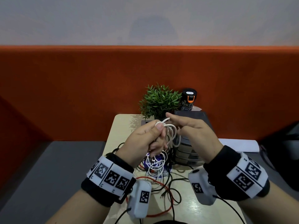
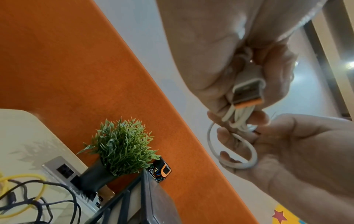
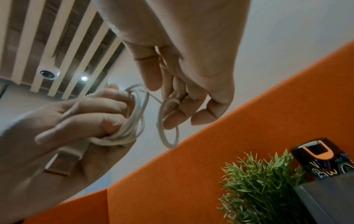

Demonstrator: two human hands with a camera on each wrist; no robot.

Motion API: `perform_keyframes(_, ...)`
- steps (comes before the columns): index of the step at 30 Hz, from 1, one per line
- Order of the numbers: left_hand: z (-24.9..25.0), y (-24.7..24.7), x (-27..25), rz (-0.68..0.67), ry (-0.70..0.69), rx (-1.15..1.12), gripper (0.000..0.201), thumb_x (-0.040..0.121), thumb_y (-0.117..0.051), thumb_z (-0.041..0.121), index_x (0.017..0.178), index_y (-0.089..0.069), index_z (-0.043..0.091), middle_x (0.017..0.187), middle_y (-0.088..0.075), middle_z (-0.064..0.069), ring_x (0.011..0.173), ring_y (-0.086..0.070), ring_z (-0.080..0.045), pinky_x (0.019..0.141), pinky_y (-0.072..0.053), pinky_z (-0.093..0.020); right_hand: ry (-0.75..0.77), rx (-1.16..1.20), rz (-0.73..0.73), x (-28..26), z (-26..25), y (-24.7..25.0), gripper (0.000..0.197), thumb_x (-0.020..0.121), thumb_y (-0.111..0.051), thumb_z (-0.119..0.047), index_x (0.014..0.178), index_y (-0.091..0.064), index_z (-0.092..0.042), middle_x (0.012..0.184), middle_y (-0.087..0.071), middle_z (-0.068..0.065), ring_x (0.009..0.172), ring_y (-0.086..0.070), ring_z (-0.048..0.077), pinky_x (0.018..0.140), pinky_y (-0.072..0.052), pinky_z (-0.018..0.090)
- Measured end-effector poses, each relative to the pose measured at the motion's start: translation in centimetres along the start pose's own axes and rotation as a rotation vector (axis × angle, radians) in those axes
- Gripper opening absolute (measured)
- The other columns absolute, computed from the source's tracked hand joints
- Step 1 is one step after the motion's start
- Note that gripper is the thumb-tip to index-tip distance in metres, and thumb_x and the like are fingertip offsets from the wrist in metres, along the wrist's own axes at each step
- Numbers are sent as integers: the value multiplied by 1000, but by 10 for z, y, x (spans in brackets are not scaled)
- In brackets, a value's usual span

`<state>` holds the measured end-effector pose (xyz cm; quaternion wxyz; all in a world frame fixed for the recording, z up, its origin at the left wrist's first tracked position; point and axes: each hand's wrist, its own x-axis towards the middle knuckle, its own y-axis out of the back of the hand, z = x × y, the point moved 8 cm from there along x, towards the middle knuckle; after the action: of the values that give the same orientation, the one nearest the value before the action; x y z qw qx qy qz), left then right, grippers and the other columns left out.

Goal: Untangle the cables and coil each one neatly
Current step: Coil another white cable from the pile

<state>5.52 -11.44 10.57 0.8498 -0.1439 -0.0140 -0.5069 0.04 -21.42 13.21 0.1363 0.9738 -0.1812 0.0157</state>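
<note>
A white USB cable (image 1: 171,134) is held up above the table between both hands. My left hand (image 1: 150,136) grips a bundle of its loops (image 3: 134,119) in a curled fist, and the USB plug (image 2: 247,92) with its orange tip sticks out of the fist. My right hand (image 1: 191,128) pinches one loose loop (image 3: 168,121) of the same cable (image 2: 237,151) between thumb and fingers, close beside the left hand. Below the hands a tangle of white (image 1: 156,165), black (image 1: 173,189) and red cables (image 1: 155,183) lies on the table (image 1: 119,126).
A small potted plant (image 1: 159,101) and a dark patterned bottle (image 1: 188,99) stand at the table's far edge against the orange partition (image 1: 80,88). A grey slatted organiser (image 1: 189,151) sits under my right hand. A socket panel (image 2: 61,169) and a yellow cable (image 2: 23,178) lie beside the plant.
</note>
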Motion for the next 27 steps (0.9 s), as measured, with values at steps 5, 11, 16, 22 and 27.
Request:
perform_keyframes(5, 3, 0, -1, 20, 4, -93, 30, 96, -35, 25, 76, -48, 8, 42, -33, 6, 34, -34, -11, 67, -33, -44, 48, -164, -54, -1, 3, 0, 56, 86, -47, 6, 129, -58, -27, 99, -61, -14, 100, -55, 4, 86, -40, 13)
perform_keyframes(11, 21, 3, 0, 72, -75, -231, 29, 96, -35, 27, 78, -47, 8, 43, -33, 8, 35, -35, -11, 65, -35, -34, 47, -259, -16, 3, 30, -7, 39, 94, -55, -15, 129, -56, -32, 108, -66, -8, 104, -59, 3, 96, -45, 28)
perform_keyframes(16, 41, 35, -2, 286, -136, -162, 29, 95, -35, 29, 78, -45, 8, 42, -27, 8, 35, -33, -11, 65, -44, -28, -8, -274, 54, -4, 45, 5, 42, 95, -52, -21, 126, -51, -49, 83, -68, -8, 85, -62, 12, 81, -48, 27)
perform_keyframes(22, 30, 37, -1, 339, -80, -215, 31, 94, -37, 31, 75, -47, 9, 42, -23, 6, 33, -25, -12, 60, -46, -26, 63, -341, 152, -1, 25, 7, 21, 98, -46, -25, 84, -63, -25, 83, -65, -4, 81, -58, 10, 73, -45, 32)
perform_keyframes(27, 21, 21, -3, 239, -23, -263, 29, 91, -39, 30, 74, -45, 7, 42, -23, 6, 32, -23, -12, 59, -44, -27, 64, -130, 297, -1, 22, 23, 33, 98, -42, -6, 96, -65, -29, 93, -67, -7, 89, -65, 7, 78, -52, 23)
